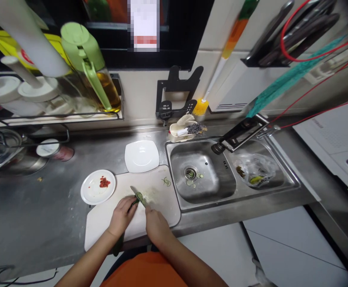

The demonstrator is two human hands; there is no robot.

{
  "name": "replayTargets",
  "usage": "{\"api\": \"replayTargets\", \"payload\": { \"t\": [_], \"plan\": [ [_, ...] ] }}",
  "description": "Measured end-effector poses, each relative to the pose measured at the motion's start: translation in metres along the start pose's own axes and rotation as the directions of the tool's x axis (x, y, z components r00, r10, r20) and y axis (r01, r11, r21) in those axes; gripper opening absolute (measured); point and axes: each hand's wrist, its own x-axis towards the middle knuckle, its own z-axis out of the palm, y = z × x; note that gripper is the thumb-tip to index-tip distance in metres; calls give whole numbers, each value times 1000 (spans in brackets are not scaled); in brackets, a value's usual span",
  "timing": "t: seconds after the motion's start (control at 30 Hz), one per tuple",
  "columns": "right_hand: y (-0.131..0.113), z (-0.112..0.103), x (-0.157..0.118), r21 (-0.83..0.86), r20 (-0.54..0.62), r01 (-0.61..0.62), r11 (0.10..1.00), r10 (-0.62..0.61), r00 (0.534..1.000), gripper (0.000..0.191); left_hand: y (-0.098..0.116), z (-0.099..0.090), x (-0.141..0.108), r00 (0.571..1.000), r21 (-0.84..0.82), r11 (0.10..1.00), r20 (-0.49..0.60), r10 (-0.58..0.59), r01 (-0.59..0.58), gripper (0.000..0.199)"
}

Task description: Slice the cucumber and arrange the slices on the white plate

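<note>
On the white cutting board (pixel 99 227), my left hand (pixel 121 215) is closed around a long green cucumber (pixel 118 246). Most of it lies under my hand and forearm; one end shows below the wrist, near the board's front edge. My right hand (pixel 157 225) grips a knife (pixel 143 201), its blade pointing up and left, against the cucumber's cut end by my left fingertips. A few thin cucumber slices (pixel 166 181) lie at the board's upper right. Wet bits are scattered beside the blade. A white plate (pixel 87 191) with chopped red pieces (pixel 104 182) overlaps the board's left edge.
A white square dish (pixel 142 156) stands behind the board. To the right is a double sink (pixel 204 195), with slices near the drain and a plastic bag (pixel 258 171) in the far basin. A red-and-white can (pixel 56 150) and pots stand left; an oil bottle (pixel 102 85) sits on the rack.
</note>
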Motion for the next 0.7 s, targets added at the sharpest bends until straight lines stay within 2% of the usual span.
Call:
{"api": "replayTargets", "payload": {
  "t": [0.13,0.3,0.53,0.7],
  "plan": [
    [0,3,3,7,7,-22,1000,22,1000,39,-2,1,-1,1000,-2,1000,3,0,0,19],
    [10,7,6,11,-7,8,1000,-8,1000,41,-4,2,-2,1000,-4,1000,3,-12,12,21],
    [39,-2,6,-145,-206,-36,989,5,978,37,-2,0,-2,998,-16,999,30,-47,48,21],
    [50,-5,8,-243,-318,-38,969,-42,947,30,17,-7,17,999,-42,998,8,-37,37,24]
  ]
}}
